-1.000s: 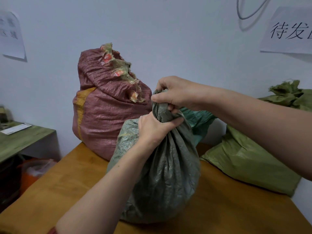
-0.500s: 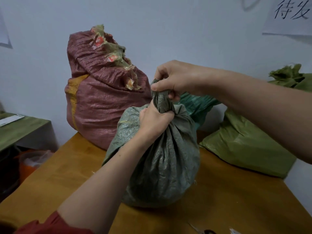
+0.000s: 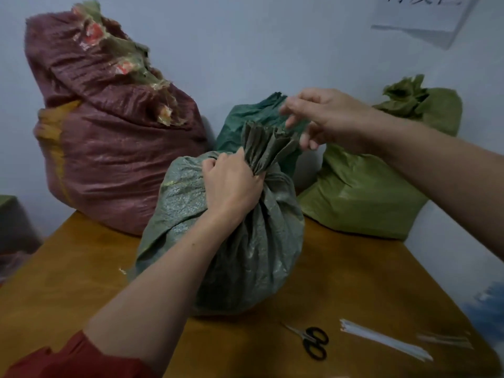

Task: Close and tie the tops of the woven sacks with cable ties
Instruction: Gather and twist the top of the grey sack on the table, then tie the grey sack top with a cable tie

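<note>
Left hand (image 3: 231, 186) clamps the grey-green sack (image 3: 245, 257) by its neck, bunched for tying; right hand (image 3: 324, 118) hovers empty, fingers loose; cable ties (image 3: 381, 340) wait at the tabletop's (image 3: 81, 268) front-right edge.

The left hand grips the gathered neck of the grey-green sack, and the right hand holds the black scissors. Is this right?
Not quite. In the head view the black scissors lie on the table, and the right hand holds nothing. The left hand does grip the neck of the grey-green sack.
</note>
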